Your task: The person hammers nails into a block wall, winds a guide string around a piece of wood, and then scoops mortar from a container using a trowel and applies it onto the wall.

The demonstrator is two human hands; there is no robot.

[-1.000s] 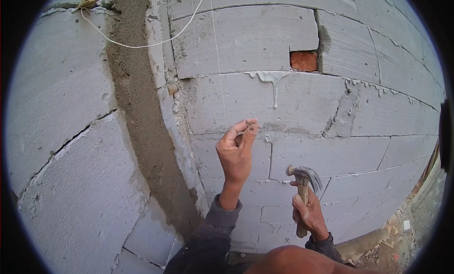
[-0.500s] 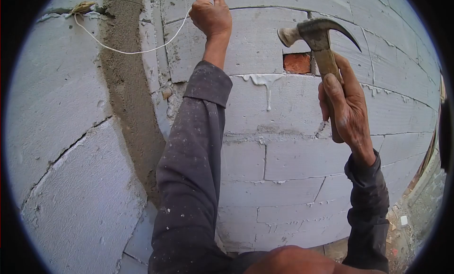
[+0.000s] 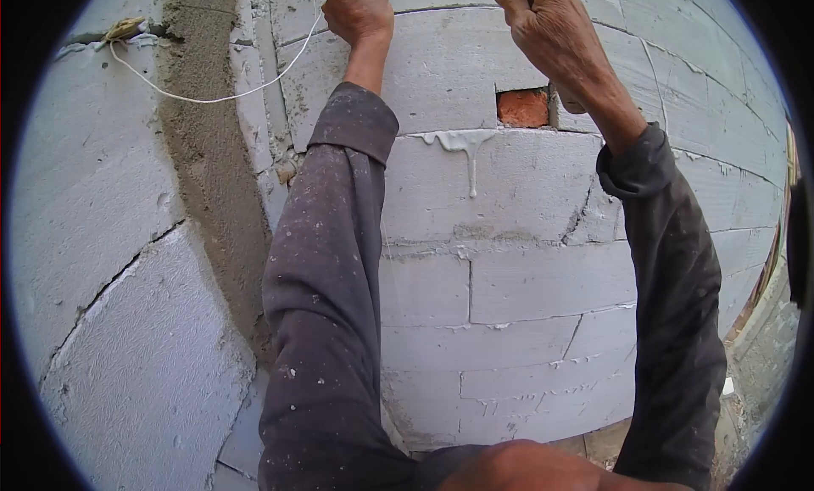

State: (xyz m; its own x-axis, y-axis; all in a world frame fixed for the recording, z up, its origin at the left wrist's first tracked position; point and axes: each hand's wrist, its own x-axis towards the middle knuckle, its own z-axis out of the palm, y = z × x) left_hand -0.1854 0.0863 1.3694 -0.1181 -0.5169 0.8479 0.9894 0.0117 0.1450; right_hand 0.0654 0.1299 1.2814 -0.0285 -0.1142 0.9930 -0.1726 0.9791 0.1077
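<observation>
At the top edge my left hand (image 3: 360, 14) is closed, its fingertips cut off by the frame. A thin white cord (image 3: 208, 101) sags from a yellowish wad in a wall joint and runs up to this hand; anything else in its fingers is out of sight. To the right, my right hand (image 3: 555, 37) is wrapped round the handle of a claw hammer, raised near the top of the view. The handle's butt (image 3: 574, 107) shows below the palm, while the hammer head lies beyond the frame.
A wall of pale blocks (image 3: 543, 279) stands close in front. Between the hands is a small gap with red brick (image 3: 522, 108) inside; whitish drips (image 3: 471, 164) hang beside it. A rough grey mortar strip (image 3: 208, 152) runs down the left. Rubble ground (image 3: 755, 406) lies lower right.
My right hand has swung up and left with the hammer, taking its head out of view. The view has shifted slightly; my left hand still stays near the top with the cord.
</observation>
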